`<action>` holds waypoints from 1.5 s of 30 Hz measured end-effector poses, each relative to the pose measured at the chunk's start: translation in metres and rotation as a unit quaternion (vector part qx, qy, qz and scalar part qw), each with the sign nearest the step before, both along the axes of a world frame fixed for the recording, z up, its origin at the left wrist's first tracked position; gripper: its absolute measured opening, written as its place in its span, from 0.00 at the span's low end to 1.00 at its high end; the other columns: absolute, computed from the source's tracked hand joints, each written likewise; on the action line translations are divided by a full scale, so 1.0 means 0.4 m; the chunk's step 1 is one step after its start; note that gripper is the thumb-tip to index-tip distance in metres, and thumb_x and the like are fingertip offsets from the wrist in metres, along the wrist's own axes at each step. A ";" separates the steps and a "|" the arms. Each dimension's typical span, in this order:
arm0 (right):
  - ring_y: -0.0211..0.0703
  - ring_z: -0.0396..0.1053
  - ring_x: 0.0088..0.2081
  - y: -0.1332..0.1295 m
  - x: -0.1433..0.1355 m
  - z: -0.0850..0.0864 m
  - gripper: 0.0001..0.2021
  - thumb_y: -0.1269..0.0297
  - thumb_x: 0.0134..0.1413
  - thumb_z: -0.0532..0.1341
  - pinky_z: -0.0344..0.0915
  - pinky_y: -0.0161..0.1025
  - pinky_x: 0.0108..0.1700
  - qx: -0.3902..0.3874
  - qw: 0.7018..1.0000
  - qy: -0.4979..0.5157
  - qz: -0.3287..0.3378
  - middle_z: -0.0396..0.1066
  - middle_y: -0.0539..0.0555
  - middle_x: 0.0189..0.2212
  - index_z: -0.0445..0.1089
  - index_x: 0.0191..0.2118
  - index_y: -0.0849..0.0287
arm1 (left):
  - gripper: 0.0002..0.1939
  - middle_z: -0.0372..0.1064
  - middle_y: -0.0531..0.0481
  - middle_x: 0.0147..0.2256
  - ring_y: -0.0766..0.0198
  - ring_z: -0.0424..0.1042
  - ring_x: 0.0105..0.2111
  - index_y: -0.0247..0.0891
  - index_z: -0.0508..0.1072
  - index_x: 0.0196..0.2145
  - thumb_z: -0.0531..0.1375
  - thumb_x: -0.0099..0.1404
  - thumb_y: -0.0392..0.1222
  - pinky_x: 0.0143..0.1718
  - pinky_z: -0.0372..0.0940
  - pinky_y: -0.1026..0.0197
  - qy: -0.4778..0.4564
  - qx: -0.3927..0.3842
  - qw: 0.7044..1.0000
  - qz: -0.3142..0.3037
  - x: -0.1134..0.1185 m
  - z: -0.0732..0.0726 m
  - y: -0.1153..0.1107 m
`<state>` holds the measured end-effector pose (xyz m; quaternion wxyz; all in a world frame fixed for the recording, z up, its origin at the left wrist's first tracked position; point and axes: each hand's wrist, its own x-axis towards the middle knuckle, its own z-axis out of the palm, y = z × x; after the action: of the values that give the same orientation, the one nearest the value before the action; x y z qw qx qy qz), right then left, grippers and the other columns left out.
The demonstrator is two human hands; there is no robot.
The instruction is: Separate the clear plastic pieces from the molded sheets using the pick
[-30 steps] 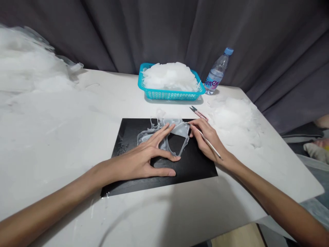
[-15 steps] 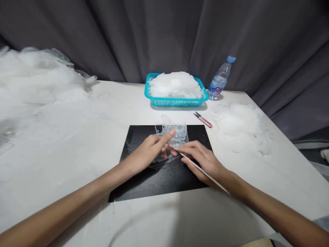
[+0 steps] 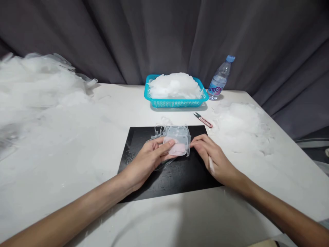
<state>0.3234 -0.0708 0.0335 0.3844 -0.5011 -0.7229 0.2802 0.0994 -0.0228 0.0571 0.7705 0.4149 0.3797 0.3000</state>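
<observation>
Over the black mat (image 3: 164,181), my left hand (image 3: 151,154) grips a translucent, rounded rectangular piece (image 3: 177,140), with the thumb on top and fingers beneath. Thin clear strands trail from the piece's left and far edges. My right hand (image 3: 208,154) is closed at the piece's right edge, its fingertips pinched at the thin edge material. A white stick (image 3: 211,165) lies tucked within the right hand; most of it is hidden.
A blue basket (image 3: 177,103) heaped with translucent pieces stands at the back, beside a water bottle (image 3: 217,82). Small pink snips (image 3: 203,120) lie behind the mat. Translucent piles rest at left (image 3: 43,82) and right (image 3: 241,127).
My left hand now holds the piece raised and facing me. My right hand has moved right, curled tighter, and the stick has swung so that only a short part shows.
</observation>
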 end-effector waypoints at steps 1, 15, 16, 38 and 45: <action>0.43 0.70 0.42 -0.002 -0.008 -0.002 0.11 0.60 0.75 0.54 0.69 0.42 0.47 -0.010 1.000 0.005 0.012 0.69 0.56 0.43 0.73 0.45 0.55 | 0.16 0.82 0.42 0.47 0.59 0.80 0.45 0.35 0.83 0.46 0.70 0.67 0.49 0.56 0.70 0.60 -0.005 0.001 1.000 0.001 0.003 -0.004 -0.004; 0.38 0.66 0.32 -0.007 -0.015 0.001 0.06 0.63 0.69 0.62 0.65 0.37 0.34 -0.042 0.995 0.087 0.019 0.71 0.54 0.37 0.75 0.40 0.57 | 0.15 0.81 0.44 0.42 0.61 0.79 0.42 0.33 0.82 0.39 0.76 0.59 0.44 0.50 0.74 0.60 -0.011 -0.003 0.999 0.036 0.019 -0.026 -0.020; 0.39 0.67 0.33 -0.007 -0.016 0.001 0.06 0.63 0.68 0.62 0.65 0.38 0.35 -0.038 0.995 0.087 0.021 0.71 0.54 0.38 0.76 0.40 0.57 | 0.15 0.81 0.44 0.42 0.61 0.79 0.42 0.33 0.82 0.39 0.75 0.59 0.45 0.50 0.74 0.60 -0.010 0.000 0.999 0.035 0.019 -0.027 -0.021; 0.44 0.70 0.39 0.042 0.058 0.006 0.04 0.70 0.61 0.65 0.65 0.42 0.43 0.019 0.996 -0.091 0.005 0.77 0.52 0.37 0.76 0.36 0.54 | 0.18 0.79 0.48 0.36 0.63 0.74 0.36 0.35 0.82 0.38 0.77 0.55 0.47 0.42 0.69 0.64 0.105 -0.008 0.994 -0.041 0.016 0.011 -0.011; 0.39 0.66 0.34 0.022 0.041 0.054 0.05 0.61 0.65 0.65 0.65 0.38 0.38 -0.098 0.992 0.056 0.058 0.74 0.51 0.35 0.77 0.39 0.56 | 0.17 0.78 0.47 0.40 0.63 0.75 0.38 0.38 0.80 0.42 0.75 0.59 0.47 0.40 0.69 0.65 0.088 0.014 0.993 -0.072 0.007 -0.005 -0.003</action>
<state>0.3399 -0.0621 0.0552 0.3564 -0.4769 -0.6976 0.3987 0.1021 -0.0241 0.0552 0.7476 0.4768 0.4113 0.2111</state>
